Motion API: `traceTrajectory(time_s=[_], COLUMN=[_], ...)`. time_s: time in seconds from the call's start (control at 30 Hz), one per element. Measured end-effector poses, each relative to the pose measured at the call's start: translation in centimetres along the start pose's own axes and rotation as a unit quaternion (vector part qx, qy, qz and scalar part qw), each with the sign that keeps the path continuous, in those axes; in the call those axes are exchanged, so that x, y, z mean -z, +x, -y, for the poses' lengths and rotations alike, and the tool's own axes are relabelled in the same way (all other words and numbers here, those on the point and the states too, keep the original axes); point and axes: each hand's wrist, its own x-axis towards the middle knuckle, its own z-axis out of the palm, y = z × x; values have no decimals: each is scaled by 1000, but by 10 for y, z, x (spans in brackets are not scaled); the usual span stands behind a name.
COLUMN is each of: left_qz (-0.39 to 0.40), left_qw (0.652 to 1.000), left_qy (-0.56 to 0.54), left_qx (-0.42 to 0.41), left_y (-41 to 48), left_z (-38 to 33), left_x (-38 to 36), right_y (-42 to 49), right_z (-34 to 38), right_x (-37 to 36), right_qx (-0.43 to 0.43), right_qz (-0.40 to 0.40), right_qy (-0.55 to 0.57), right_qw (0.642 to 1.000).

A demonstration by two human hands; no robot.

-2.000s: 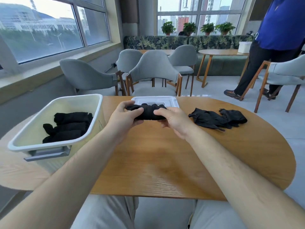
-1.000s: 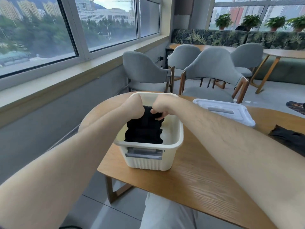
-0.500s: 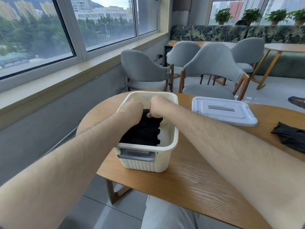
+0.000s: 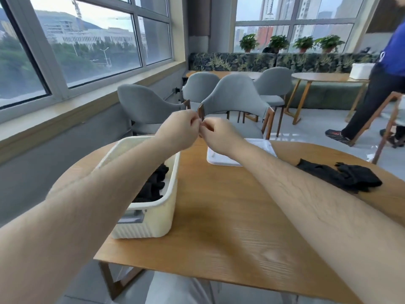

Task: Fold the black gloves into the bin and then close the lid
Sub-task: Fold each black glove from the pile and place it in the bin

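A cream bin [image 4: 168, 202] stands on the left of the wooden table [image 4: 230, 227], with folded black gloves [image 4: 153, 185] lying inside it. Its white lid [image 4: 219, 160] lies flat on the table behind my right forearm. A loose pile of black gloves [image 4: 344, 177] sits on the table's right side. My left hand [image 4: 180, 129] and my right hand [image 4: 215, 134] are raised side by side above the table, past the bin's far right corner. Both have curled fingers that nearly touch, and both hold nothing.
Several grey chairs [image 4: 236, 102] stand just beyond the table's far edge. A person in a blue top [image 4: 392, 69] stands at the right by another round table [image 4: 324, 77]. A window sill runs along the left wall.
Both hands have let go of the folded glove in the bin and risen out of it, moving right and up. The view has swung to the right.
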Motion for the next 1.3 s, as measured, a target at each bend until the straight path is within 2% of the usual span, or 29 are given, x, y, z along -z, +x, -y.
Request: traceTrajectory(time_s=[0.13,0.23,0.4,0.57,0.7,0.8,0.9,1.03,1.13,1.3], left_qz=[17,26,65,89,52,56,73,155,176,144], left_qw=[998,993,976,969,982,985,986,976,970,968], left_qy=[-58,-118,-194,-191,-163,-157,-151,-142,-166,-206], left_qx=[-30,-4,71,128,85,53,17,-52,-41,-23], left_y=[5,-6,-28,-44,-49,-49,-54,-51,-44,-42], left_z=[-71,-85,-76,-55,-54,-53,-65,-105,-133,-157], left_x=[-53,-96,-175,-231,-249,-254,-258,-269,-284,-309], right_y=[-38,-62,-107,-132,-136,-134,-138,-141,-141,-139], right_z=[-58,-93,-158,-221,-242,-244,-250,-263,-272,-282], right_x=[57,75,81,58,42,39,42,64,72,71], right_qx=[-34,-54,-129,-216,-203,-180,-198,-256,-295,-275], right_qz=[-54,-72,-109,-178,-183,-223,-265,-243,-208,-228], right_qy=[7,-11,15,9,-30,-81,-187,-299,-304,-272], right_qw=[998,996,986,960,961,955,925,886,882,894])
